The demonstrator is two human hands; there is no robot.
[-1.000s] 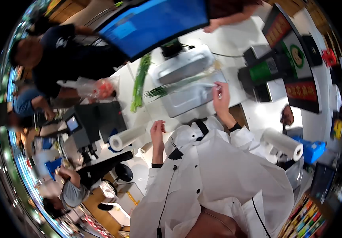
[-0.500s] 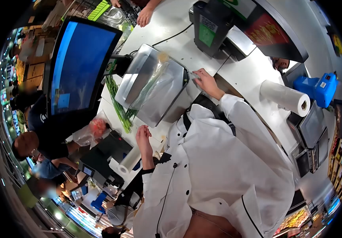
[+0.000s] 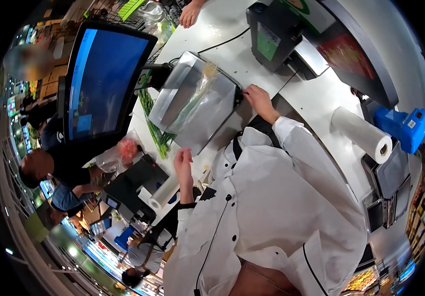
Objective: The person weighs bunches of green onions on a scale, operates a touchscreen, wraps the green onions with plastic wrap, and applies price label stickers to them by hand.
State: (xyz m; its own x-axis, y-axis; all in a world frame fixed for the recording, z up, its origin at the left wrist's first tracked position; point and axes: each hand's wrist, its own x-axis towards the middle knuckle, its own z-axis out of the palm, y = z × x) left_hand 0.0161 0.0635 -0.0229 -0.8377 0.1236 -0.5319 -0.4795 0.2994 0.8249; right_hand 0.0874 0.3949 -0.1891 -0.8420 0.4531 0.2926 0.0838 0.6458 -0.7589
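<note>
Lying on the scale (image 3: pixel 200 140): bagged green stalks (image 3: pixel 192 103), slanting across the metal top in a clear wrapper, pale ends at its far right, green tips at its near left edge.
Right hand (image 3: pixel 260 102): at the scale's right corner, fingers bent and tips at its edge; whether they grip or merely touch it, I cannot tell.
Left hand (image 3: pixel 184 162): released, fingers loosely curled, raised just off the scale's near left side and apart from it.
Loose green stalks (image 3: pixel 154 129): on the white bench (image 3: pixel 232 56), just left of the scale, unbagged.
Monitor (image 3: pixel 106 84): left of the scale, beyond those stalks, its screen blue.
Clear bag with red contents (image 3: pixel 124 149): farther left of the scale, beside a person in a dark top.
Black device (image 3: pixel 266 42): right of the scale and farther back, a green label on its side.
White roll (image 3: pixel 363 134): well right of the scale, next to a blue device (image 3: pixel 405 126).
Another person's hand (image 3: pixel 190 14): beyond the scale, at the far part of the bench.
</note>
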